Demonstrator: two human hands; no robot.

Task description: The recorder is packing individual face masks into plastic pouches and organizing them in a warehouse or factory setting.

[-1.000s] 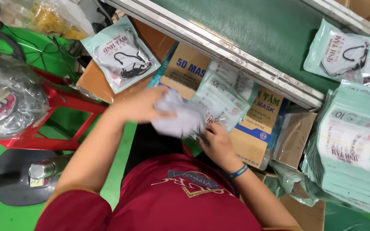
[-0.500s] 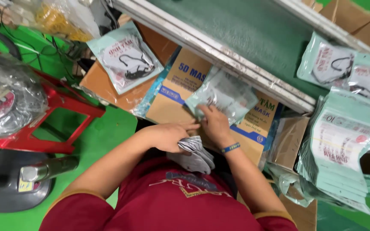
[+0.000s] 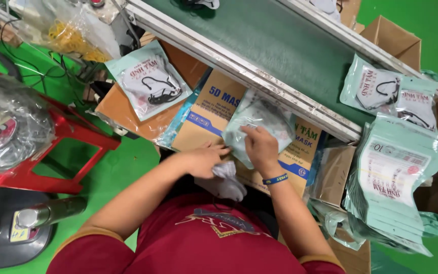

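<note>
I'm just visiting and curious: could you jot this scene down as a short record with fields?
left hand: holds a bunch of white masks near the lap
right hand: grips a pale green pouch, its mouth toward the masks
under the hands: brown cartons with blue print
above: green conveyor with metal rails
right side: stack of empty pouches
left side: filled pouch on a carton, red stool

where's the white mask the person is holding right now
In the head view, the white mask sits low at centre, gripped by the left hand, just below the pale green pouch that the right hand holds over the cardboard box.
</note>
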